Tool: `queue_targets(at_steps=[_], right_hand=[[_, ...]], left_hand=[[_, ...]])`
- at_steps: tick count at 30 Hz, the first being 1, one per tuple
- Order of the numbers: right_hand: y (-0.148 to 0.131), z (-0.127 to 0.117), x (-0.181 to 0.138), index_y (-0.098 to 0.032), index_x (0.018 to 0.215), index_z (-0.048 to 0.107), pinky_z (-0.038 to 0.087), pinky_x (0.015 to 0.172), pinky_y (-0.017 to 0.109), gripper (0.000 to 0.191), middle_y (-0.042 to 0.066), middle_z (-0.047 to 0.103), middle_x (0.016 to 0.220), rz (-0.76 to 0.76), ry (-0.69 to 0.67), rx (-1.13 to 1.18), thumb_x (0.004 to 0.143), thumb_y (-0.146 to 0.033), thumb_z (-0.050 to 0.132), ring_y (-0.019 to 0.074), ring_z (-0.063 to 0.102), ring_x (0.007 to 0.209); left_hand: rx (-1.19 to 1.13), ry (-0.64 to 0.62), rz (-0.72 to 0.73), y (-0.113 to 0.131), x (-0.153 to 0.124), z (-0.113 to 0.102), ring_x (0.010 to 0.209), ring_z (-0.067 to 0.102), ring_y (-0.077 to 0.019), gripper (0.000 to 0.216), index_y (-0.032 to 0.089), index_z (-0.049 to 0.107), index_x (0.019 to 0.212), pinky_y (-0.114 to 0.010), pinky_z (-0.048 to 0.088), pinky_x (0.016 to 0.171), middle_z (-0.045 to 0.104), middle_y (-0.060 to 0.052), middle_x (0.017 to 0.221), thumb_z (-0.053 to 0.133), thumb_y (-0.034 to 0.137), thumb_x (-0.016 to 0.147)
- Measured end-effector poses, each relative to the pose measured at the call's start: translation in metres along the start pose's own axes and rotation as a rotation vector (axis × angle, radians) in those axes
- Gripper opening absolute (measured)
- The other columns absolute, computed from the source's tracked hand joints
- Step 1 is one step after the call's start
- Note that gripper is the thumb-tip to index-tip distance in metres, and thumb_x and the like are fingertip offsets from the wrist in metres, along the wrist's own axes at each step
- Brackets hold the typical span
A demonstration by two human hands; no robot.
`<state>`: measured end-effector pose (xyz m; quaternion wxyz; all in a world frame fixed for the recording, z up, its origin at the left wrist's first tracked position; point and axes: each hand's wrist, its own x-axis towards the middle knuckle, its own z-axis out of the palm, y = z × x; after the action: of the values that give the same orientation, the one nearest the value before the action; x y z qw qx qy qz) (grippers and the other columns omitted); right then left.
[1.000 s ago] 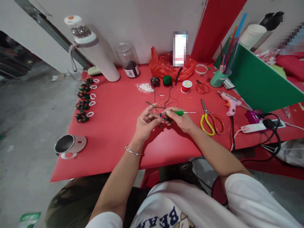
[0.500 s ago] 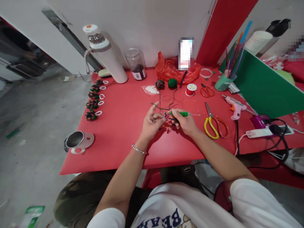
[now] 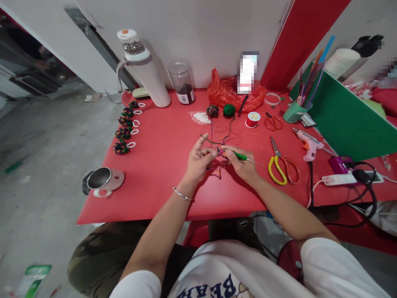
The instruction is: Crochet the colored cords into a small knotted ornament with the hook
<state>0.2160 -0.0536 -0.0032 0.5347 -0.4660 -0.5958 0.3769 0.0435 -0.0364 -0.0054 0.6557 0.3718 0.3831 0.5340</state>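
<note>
My right hand (image 3: 245, 165) is closed around the green handle of a crochet hook (image 3: 240, 155), whose thin metal end sticks out to the right. Between thumb and fingers, my left hand (image 3: 198, 161) pinches a small multicoloured crochet piece (image 3: 221, 152), with its index finger raised and yarn running over it. The hook's working tip is hidden at the piece, between both hands. Strands lead back across the table towards a multicoloured yarn ball (image 3: 212, 111) and a green yarn ball (image 3: 229, 110).
Finished-looking yarn pieces with bead loops (image 3: 123, 133) line the red table's left side, near a mug (image 3: 114, 180). Behind stand a white flask (image 3: 151, 78), a jar (image 3: 185, 89) and a bag of beads (image 3: 201, 117). Scissors (image 3: 277, 161) and a pink glue gun (image 3: 309, 145) lie right.
The crochet hook has turned from nearly level to slanting down to the right, and my right hand has rotated with it. My left hand keeps its pinch. The view has shifted slightly.
</note>
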Motion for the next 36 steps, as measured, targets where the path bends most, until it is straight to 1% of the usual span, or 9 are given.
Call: queue_targets(at_steps=[3,9,17,19,21,24,26,31,36], right_hand=[[0.006,-0.001,0.002,-0.026,0.104,0.084,0.063,0.095,0.04,0.03,0.006,0.085,0.105,-0.04,-0.011,-0.046,0.097,-0.05,0.067,0.0228,0.079,0.098],[0.017,-0.005,0.002,-0.025,0.115,0.082,0.061,0.088,0.038,0.029,0.01,0.082,0.104,-0.299,-0.051,-0.342,0.1,-0.043,0.064,0.0216,0.075,0.09],[0.012,-0.006,0.002,-0.031,0.108,0.083,0.061,0.096,0.043,0.025,0.009,0.079,0.108,-0.366,-0.012,-0.221,0.099,-0.048,0.067,0.0243,0.074,0.103],[0.013,-0.006,0.004,-0.031,0.103,0.084,0.061,0.094,0.043,0.025,0.007,0.08,0.105,-0.303,-0.015,-0.098,0.094,-0.052,0.073,0.024,0.073,0.1],[0.015,-0.006,0.006,-0.031,0.099,0.084,0.062,0.081,0.039,0.028,0.006,0.079,0.1,-0.155,-0.019,0.048,0.09,-0.056,0.077,0.02,0.071,0.083],[0.02,-0.005,0.01,-0.028,0.095,0.083,0.049,0.051,0.028,0.04,0.002,0.076,0.086,0.147,-0.068,0.31,0.082,-0.066,0.08,0.0103,0.052,0.054],[0.02,-0.004,0.013,-0.026,0.089,0.08,0.039,0.044,0.023,0.047,0.0,0.073,0.076,0.284,-0.093,0.453,0.074,-0.069,0.084,0.007,0.042,0.048],[0.016,-0.004,0.018,-0.022,0.087,0.076,0.028,0.039,0.019,0.058,-0.002,0.072,0.072,0.418,-0.079,0.552,0.06,-0.072,0.091,0.0037,0.034,0.044],[0.013,-0.006,0.021,-0.022,0.09,0.073,0.019,0.036,0.019,0.062,-0.002,0.071,0.072,0.478,-0.073,0.543,0.061,-0.074,0.089,0.002,0.028,0.041]], left_hand=[[0.027,0.016,0.026,0.001,-0.001,0.0,0.052,0.055,-0.0078,0.102,0.021,0.045,0.157,-0.02,0.041,0.048,0.073,0.005,0.074,0.094,0.025,0.067],[0.082,0.055,0.086,-0.004,-0.003,0.003,0.055,0.059,-0.0081,0.103,0.019,0.041,0.16,-0.02,0.045,0.053,0.076,0.003,0.077,0.092,0.022,0.07],[-0.137,-0.039,-0.135,0.002,0.0,-0.001,0.046,0.049,-0.0056,0.089,0.019,0.057,0.143,-0.019,0.033,0.044,0.075,0.003,0.073,0.097,0.022,0.063],[-0.142,-0.046,-0.162,0.004,-0.001,-0.003,0.043,0.043,-0.0039,0.084,0.018,0.061,0.138,-0.018,0.026,0.04,0.075,0.003,0.072,0.097,0.02,0.062],[-0.134,-0.039,-0.18,0.006,-0.001,-0.003,0.041,0.04,-0.0032,0.078,0.017,0.065,0.134,-0.019,0.021,0.038,0.074,0.003,0.071,0.096,0.018,0.062],[-0.102,-0.026,-0.194,0.006,0.0,-0.003,0.046,0.05,-0.006,0.07,0.017,0.069,0.127,-0.018,0.029,0.041,0.074,0.002,0.07,0.095,0.016,0.062],[-0.071,-0.017,-0.195,0.007,0.0,-0.004,0.052,0.058,-0.0088,0.067,0.016,0.071,0.123,-0.018,0.037,0.045,0.075,0.001,0.07,0.095,0.015,0.061],[-0.025,-0.008,-0.18,0.01,0.0,-0.006,0.044,0.047,-0.0046,0.064,0.017,0.072,0.123,-0.019,0.03,0.042,0.077,0.0,0.076,0.092,0.014,0.062],[0.002,-0.028,-0.197,0.01,0.0,-0.008,0.052,0.057,-0.0083,0.068,0.017,0.071,0.126,-0.02,0.032,0.044,0.079,-0.003,0.08,0.094,0.016,0.061]])
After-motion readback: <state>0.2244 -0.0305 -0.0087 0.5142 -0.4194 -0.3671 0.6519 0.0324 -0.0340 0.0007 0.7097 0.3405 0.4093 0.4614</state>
